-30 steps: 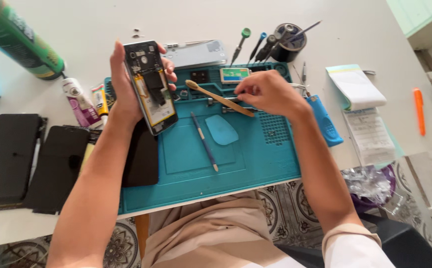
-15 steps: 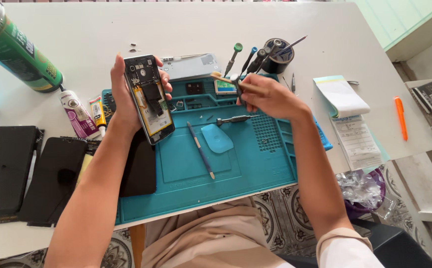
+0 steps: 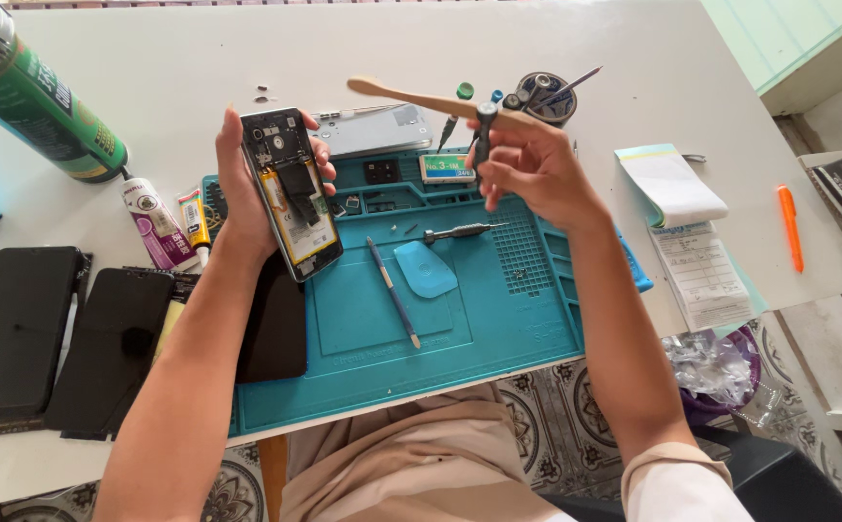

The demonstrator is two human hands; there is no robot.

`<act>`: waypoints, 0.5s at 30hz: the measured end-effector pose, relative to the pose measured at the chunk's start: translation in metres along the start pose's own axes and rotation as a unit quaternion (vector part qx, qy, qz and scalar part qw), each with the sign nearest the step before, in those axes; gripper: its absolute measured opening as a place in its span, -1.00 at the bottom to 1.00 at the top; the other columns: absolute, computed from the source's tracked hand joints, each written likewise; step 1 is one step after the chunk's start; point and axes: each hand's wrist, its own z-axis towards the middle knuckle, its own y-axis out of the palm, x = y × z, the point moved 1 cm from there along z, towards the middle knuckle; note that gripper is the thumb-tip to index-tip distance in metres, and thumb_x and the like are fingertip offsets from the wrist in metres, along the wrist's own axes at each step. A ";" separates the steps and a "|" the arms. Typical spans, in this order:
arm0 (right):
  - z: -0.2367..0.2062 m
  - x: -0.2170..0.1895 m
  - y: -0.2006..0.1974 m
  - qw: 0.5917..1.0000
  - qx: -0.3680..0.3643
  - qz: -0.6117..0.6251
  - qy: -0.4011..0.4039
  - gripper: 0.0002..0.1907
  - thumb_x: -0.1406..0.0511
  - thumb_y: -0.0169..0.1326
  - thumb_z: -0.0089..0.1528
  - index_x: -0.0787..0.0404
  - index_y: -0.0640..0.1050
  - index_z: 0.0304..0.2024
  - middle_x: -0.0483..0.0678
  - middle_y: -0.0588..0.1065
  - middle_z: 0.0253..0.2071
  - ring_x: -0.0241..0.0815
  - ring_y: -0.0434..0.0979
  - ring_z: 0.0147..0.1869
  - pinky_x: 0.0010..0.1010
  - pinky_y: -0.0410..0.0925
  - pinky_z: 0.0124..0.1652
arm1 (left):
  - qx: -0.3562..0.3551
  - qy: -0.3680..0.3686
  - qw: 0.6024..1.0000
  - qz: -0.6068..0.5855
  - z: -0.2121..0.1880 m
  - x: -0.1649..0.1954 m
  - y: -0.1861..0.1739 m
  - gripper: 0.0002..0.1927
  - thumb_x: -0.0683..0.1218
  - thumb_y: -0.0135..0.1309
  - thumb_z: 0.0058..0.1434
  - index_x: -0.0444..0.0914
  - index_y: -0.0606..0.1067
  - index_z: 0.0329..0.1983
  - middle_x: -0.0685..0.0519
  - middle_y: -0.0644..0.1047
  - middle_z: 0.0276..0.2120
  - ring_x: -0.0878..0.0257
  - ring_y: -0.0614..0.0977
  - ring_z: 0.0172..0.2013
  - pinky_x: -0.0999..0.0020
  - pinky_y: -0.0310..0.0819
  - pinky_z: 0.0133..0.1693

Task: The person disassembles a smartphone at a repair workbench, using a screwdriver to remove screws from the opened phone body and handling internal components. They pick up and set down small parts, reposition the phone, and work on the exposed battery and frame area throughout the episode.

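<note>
Right hand (image 3: 527, 164) risen with two tools, one opened phone (image 3: 290, 193) in left hand (image 3: 247, 198)

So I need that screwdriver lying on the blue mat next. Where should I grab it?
Grip the screwdriver by its thicker knurled end, at the left, coming straight down from above. It lies flat and level on the mat, with open mat around it; its thin tip points right.

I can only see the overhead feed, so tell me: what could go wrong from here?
The left hand holds the opened phone in the air by its edges; a slip could drop it. The right hand grips both a wooden stick and a dark screwdriver, so either may slip.
</note>
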 end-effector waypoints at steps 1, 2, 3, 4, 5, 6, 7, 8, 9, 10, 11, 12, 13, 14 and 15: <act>0.001 0.003 0.003 0.999 0.028 -0.029 -0.019 -0.52 0.50 0.16 0.31 0.27 0.44 0.28 0.01 0.57 -0.11 -0.29 0.62 -0.18 -0.42 0.59 -0.33 | -0.001 -0.001 1.000 -0.003 0.000 0.000 0.000 -0.13 0.56 -0.25 0.32 -0.30 0.44 0.09 -0.08 0.56 -0.26 0.13 0.65 -0.23 0.20 0.61 -0.17; 0.003 0.005 0.003 0.996 0.056 -0.058 -0.039 -0.53 0.51 0.18 0.30 0.26 0.44 0.26 0.01 0.57 -0.10 -0.29 0.63 -0.16 -0.41 0.61 -0.34 | -0.001 -0.004 1.000 -0.007 0.001 0.000 0.001 -0.13 0.56 -0.25 0.32 -0.30 0.43 0.10 -0.08 0.56 -0.27 0.13 0.65 -0.23 0.20 0.61 -0.17; 0.004 0.007 0.003 0.995 0.056 -0.071 -0.048 -0.54 0.52 0.18 0.30 0.26 0.45 0.25 0.02 0.56 -0.07 -0.29 0.62 -0.14 -0.40 0.62 -0.33 | 0.000 -0.007 1.000 -0.012 0.002 0.001 0.001 -0.14 0.56 -0.26 0.31 -0.29 0.43 0.10 -0.08 0.56 -0.27 0.13 0.65 -0.23 0.19 0.61 -0.18; 0.004 0.009 0.004 0.993 0.057 -0.084 -0.053 -0.55 0.53 0.18 0.31 0.26 0.46 0.23 0.02 0.56 -0.04 -0.28 0.61 -0.12 -0.39 0.62 -0.32 | 0.002 -0.012 1.000 -0.018 0.001 0.000 0.001 -0.14 0.56 -0.26 0.30 -0.29 0.43 0.10 -0.08 0.55 -0.27 0.13 0.65 -0.24 0.19 0.61 -0.18; 0.003 0.010 0.004 0.992 0.058 -0.096 -0.058 -0.57 0.54 0.18 0.31 0.26 0.47 0.22 0.03 0.55 -0.01 -0.28 0.60 -0.11 -0.39 0.63 -0.31 | 0.005 -0.010 1.000 -0.012 0.001 -0.001 0.002 -0.14 0.56 -0.26 0.31 -0.30 0.43 0.10 -0.08 0.55 -0.27 0.13 0.65 -0.24 0.19 0.61 -0.18; 0.002 0.011 0.004 0.992 0.051 -0.102 -0.061 -0.59 0.53 0.18 0.32 0.26 0.48 0.20 0.02 0.56 -0.01 -0.28 0.61 -0.10 -0.40 0.64 -0.30 | 0.007 -0.006 1.000 -0.006 0.001 -0.001 0.002 -0.13 0.56 -0.27 0.32 -0.30 0.43 0.10 -0.09 0.55 -0.27 0.13 0.64 -0.24 0.19 0.61 -0.18; 0.003 0.012 0.004 0.991 0.044 -0.108 -0.066 -0.62 0.53 0.17 0.33 0.26 0.49 0.19 0.02 0.57 -0.01 -0.28 0.62 -0.09 -0.40 0.64 -0.30 | 0.009 -0.002 1.000 0.000 0.001 -0.001 0.002 -0.13 0.56 -0.27 0.32 -0.30 0.43 0.10 -0.09 0.55 -0.27 0.13 0.64 -0.24 0.19 0.61 -0.18; 0.002 0.012 0.004 0.990 0.037 -0.114 -0.069 -0.65 0.53 0.16 0.34 0.25 0.50 0.17 0.01 0.58 -0.01 -0.27 0.63 -0.08 -0.41 0.64 -0.29 | 0.010 -0.001 1.000 0.001 0.001 -0.001 0.002 -0.13 0.56 -0.27 0.33 -0.30 0.43 0.10 -0.09 0.55 -0.27 0.13 0.64 -0.24 0.19 0.61 -0.18; 0.001 0.012 0.004 0.991 0.033 -0.111 -0.073 -0.67 0.53 0.15 0.34 0.25 0.51 0.15 0.00 0.57 0.01 -0.27 0.62 -0.06 -0.41 0.62 -0.28 | 0.010 0.000 1.000 0.001 0.000 -0.002 0.002 -0.14 0.56 -0.27 0.33 -0.30 0.42 0.10 -0.09 0.55 -0.27 0.13 0.64 -0.24 0.19 0.61 -0.18; 0.001 0.012 0.003 0.991 0.029 -0.110 -0.077 -0.69 0.53 0.14 0.35 0.25 0.51 0.13 0.00 0.56 0.02 -0.27 0.62 -0.05 -0.40 0.60 -0.27 | 0.010 0.001 1.000 0.001 0.001 -0.002 0.002 -0.14 0.56 -0.27 0.33 -0.30 0.42 0.10 -0.09 0.55 -0.27 0.13 0.64 -0.24 0.19 0.61 -0.17; 0.001 0.012 0.003 0.990 0.026 -0.108 -0.081 -0.71 0.53 0.13 0.36 0.25 0.52 0.12 -0.01 0.55 0.03 -0.27 0.62 -0.04 -0.40 0.58 -0.26 | 0.009 0.003 1.000 0.002 0.002 -0.002 0.003 -0.13 0.56 -0.27 0.33 -0.31 0.42 0.10 -0.09 0.55 -0.27 0.13 0.64 -0.24 0.19 0.60 -0.17; 0.001 0.011 0.002 0.990 0.020 -0.109 -0.087 -0.71 0.54 0.11 0.35 0.25 0.53 0.10 -0.01 0.54 0.03 -0.27 0.63 -0.02 -0.40 0.58 -0.25 | 0.008 0.004 1.000 0.003 0.002 -0.002 0.003 -0.13 0.55 -0.27 0.34 -0.31 0.43 0.10 -0.09 0.55 -0.26 0.13 0.64 -0.23 0.19 0.60 -0.17; 0.001 0.010 0.002 0.990 0.014 -0.108 -0.093 -0.71 0.54 0.10 0.34 0.25 0.54 0.09 -0.02 0.53 0.02 -0.26 0.64 0.00 -0.40 0.58 -0.23 | 0.008 0.005 1.000 0.003 0.002 -0.002 0.003 -0.13 0.55 -0.27 0.34 -0.31 0.43 0.10 -0.09 0.55 -0.26 0.13 0.64 -0.23 0.19 0.60 -0.17; 0.001 0.010 0.002 0.989 0.009 -0.108 -0.099 -0.71 0.55 0.08 0.33 0.25 0.54 0.08 -0.02 0.52 0.02 -0.26 0.65 0.01 -0.40 0.58 -0.22 | 0.010 0.007 1.000 0.010 0.002 -0.003 0.004 -0.13 0.55 -0.28 0.34 -0.31 0.43 0.10 -0.09 0.55 -0.26 0.13 0.64 -0.23 0.19 0.60 -0.17; 0.002 0.009 0.002 0.990 0.008 -0.109 -0.094 -0.73 0.55 0.10 0.34 0.25 0.54 0.07 -0.02 0.52 0.01 -0.26 0.65 0.01 -0.40 0.58 -0.22 | 0.011 0.010 1.000 0.016 0.002 -0.002 0.004 -0.13 0.55 -0.28 0.34 -0.32 0.43 0.10 -0.10 0.55 -0.26 0.13 0.64 -0.23 0.19 0.60 -0.17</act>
